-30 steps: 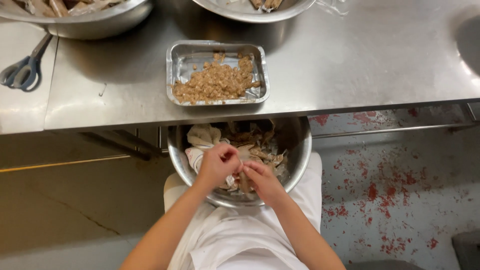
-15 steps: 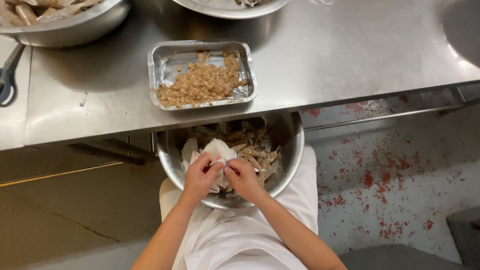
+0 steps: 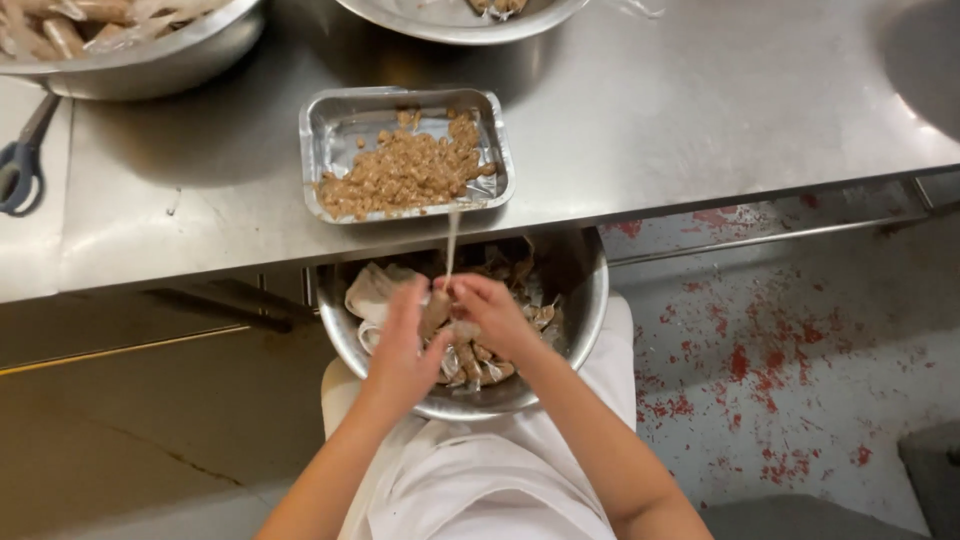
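— What have the hands got hold of?

— The left hand (image 3: 400, 345) and right hand (image 3: 490, 315) meet over the steel bowl (image 3: 580, 300) in the person's lap. Both are closed on one small brown packet (image 3: 436, 312); a thin pale strip (image 3: 452, 240) runs up from it towards the table edge. The left hand is blurred, so I cannot tell exactly how its fingers sit.

— What is in that bowl?

— More small wrapped pieces (image 3: 475, 362), brown inside clear wrap, heaped under the hands. A white cloth (image 3: 372, 290) lies against the bowl's left wall.

— Anything in the way?

— The steel table (image 3: 700, 110) overhangs the far rim of the bowl, so the back of the bowl is shaded. Right above the hands, near the table's edge, stands a foil tray (image 3: 330, 130) with a loose layer of brown crumbs (image 3: 405, 175).

— And further out?

— A big bowl (image 3: 180, 55) at the top left holds more wrapped pieces, another bowl (image 3: 450, 22) sits at the top middle, and blue-handled scissors (image 3: 20, 165) lie at the left edge. The floor (image 3: 800, 350) on the right is flecked with red.
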